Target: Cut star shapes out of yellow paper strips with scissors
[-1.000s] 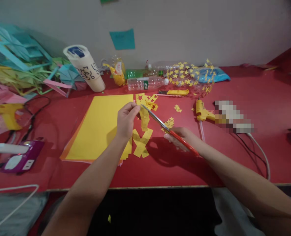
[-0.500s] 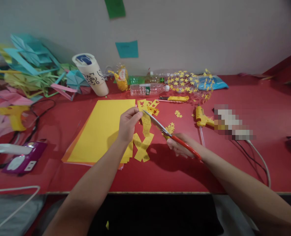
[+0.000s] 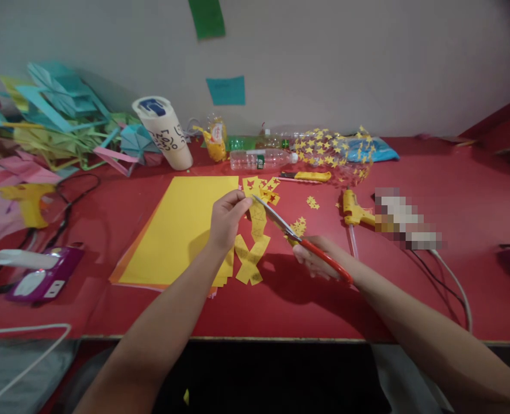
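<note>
Holding a pair of red-handled scissors [image 3: 283, 223] in the right hand [image 3: 313, 253], fingers wrapped about the handles, just right of the stack of yellow paper sheets [image 3: 190, 230]. Points the narrow blades up and toward the stack, with the tips just beside the left thumb. Pinches thumb and forefinger of the left hand [image 3: 229, 215] narrowly together over the stack's right edge; cannot tell what, if anything, is between, at so small a size.

Shows close to the stack's right edge, under the blade tips, a yellow paper strip [image 3: 258, 223] with pencilled star outlines. Has nearer the stack's near right corner two crossed yellow strips [image 3: 250, 264], and by the far right corner some strips with star-shaped holes [image 3: 251, 185]. Includes, farther right of the stack, a pile of yellow paper stars [image 3: 298, 226] partly behind the scissors, a smaller star cluster [image 3: 312, 202], and then a yellow glue gun [image 3: 353, 211].

Features beyond the stack, on the red desk [image 3: 280, 322], a white lettered tumbler [image 3: 175, 149] and a clear plastic bottle [image 3: 246, 161] on its side; beyond and to its right, a yellow utility knife [image 3: 313, 176]. Bears left of the stack a second yellow glue gun [image 3: 34, 210] and a purple power socket [image 3: 50, 282].
</note>
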`<state>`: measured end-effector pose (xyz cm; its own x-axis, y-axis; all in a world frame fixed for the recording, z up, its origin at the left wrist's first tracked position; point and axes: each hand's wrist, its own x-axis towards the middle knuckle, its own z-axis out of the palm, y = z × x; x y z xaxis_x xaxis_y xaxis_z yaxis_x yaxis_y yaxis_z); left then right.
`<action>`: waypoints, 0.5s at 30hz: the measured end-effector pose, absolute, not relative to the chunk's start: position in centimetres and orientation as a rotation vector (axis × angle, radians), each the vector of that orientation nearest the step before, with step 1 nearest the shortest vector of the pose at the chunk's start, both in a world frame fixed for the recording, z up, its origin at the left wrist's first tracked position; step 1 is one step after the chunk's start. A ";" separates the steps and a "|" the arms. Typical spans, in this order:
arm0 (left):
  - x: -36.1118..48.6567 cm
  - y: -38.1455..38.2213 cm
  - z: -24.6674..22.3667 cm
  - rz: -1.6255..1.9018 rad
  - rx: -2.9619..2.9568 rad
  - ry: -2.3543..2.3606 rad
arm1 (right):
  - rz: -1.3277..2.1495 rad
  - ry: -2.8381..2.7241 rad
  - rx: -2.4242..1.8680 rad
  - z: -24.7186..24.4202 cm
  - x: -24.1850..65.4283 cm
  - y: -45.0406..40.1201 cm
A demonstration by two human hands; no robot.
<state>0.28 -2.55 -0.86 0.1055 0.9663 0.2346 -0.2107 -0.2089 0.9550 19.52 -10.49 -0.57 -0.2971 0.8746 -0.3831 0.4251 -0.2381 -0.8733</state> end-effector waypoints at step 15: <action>0.4 -2.5 -1.5 1.329 1.242 0.815 | 1.576 -1.637 -1.558 -0.1 19.4 -10.2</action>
<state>0.41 -2.49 -1.47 0.1377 0.9673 0.2130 -0.2487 -0.1744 0.9528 19.43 -10.20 -0.11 -0.3102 0.8628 -0.3993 0.4314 -0.2465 -0.8678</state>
